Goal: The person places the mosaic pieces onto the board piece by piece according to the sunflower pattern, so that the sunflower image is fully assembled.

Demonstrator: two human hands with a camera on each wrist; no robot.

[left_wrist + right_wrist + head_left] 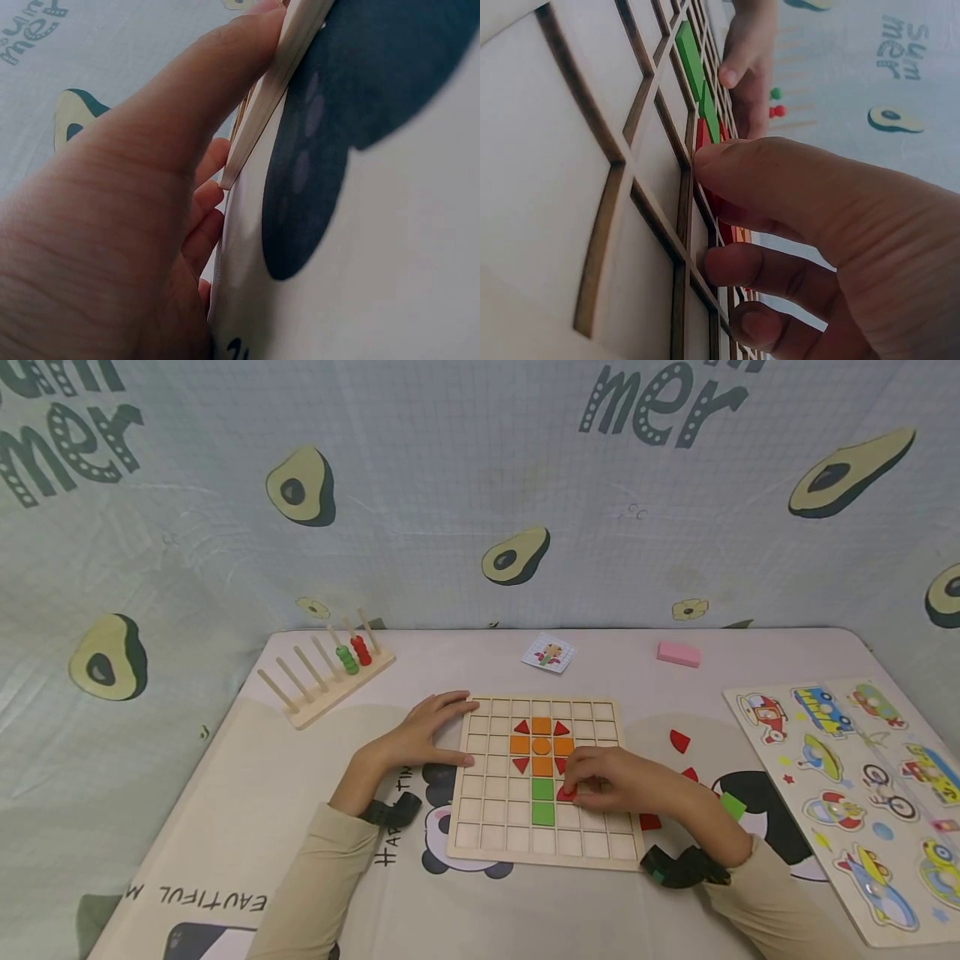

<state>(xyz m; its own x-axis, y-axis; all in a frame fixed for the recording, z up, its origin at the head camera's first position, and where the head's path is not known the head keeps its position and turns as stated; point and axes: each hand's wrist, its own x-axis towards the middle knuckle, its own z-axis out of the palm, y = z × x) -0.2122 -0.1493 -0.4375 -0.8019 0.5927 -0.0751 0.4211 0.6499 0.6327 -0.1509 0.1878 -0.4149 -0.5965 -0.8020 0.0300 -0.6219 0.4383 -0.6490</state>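
Observation:
A wooden grid board (480,839) lies flat, with orange pieces, red triangles and two green squares (543,802) set in its cells. My right hand (618,778) pinches a red piece (566,794) between thumb and fingertips, at the cell right of the upper green square. The fingers cover part of that piece; in the right wrist view its red edge (702,133) shows by the thumb. At the board's upper left, my left hand (420,731) is spread, thumb and fingertips touching the edge. The left wrist view shows the thumb (217,67) along the board's side.
Loose red pieces (679,741) and a green piece (732,806) lie right of the board. A picture card (549,653) and a pink block (678,653) sit behind it. A peg stand with beads (330,697) is back left; a vehicle puzzle board (847,793) is at right.

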